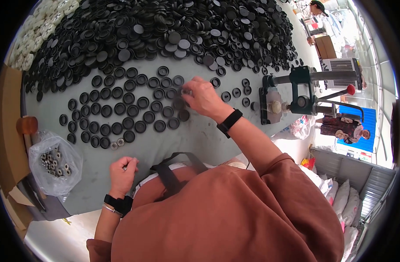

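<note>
Black round plastic caps lie cup side up in loose rows across the grey table. At the right edge of these rows my right hand is closed, fingertips down, pinching a small metal bearing over a cap. Near the table's front edge my left hand is curled closed, with a bit of metal showing between thumb and fingers; it looks like a bearing, mostly hidden. Two loose metal bearings sit beside the front caps.
A clear plastic bag of bearings lies at the left, near a wooden-handled tool and cardboard. A big heap of black caps covers the back. At right stands a green hand press with a red-knobbed lever. Other people are farther off.
</note>
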A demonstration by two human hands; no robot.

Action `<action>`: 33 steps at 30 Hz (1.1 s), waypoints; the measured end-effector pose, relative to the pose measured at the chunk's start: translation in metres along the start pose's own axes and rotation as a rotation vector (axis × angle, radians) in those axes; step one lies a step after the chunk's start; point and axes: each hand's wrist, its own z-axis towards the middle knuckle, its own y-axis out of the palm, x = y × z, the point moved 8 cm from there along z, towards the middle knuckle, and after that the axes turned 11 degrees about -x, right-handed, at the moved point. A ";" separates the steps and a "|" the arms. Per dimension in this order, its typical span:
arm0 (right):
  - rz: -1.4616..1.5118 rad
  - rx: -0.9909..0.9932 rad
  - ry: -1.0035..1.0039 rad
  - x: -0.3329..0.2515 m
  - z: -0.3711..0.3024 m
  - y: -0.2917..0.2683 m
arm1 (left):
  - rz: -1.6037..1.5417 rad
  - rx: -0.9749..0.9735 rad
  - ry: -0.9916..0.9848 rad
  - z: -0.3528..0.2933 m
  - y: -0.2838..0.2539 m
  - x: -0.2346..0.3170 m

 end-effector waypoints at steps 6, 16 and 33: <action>0.005 0.003 -0.025 0.001 0.002 0.002 | -0.028 -0.003 0.023 0.000 -0.001 -0.008; 0.130 -0.065 -0.243 -0.084 -0.019 0.004 | -0.741 -0.310 -0.159 0.014 0.029 0.037; -0.047 -0.114 -0.758 -0.165 -0.053 0.059 | -0.746 -0.390 -0.198 0.012 0.041 0.044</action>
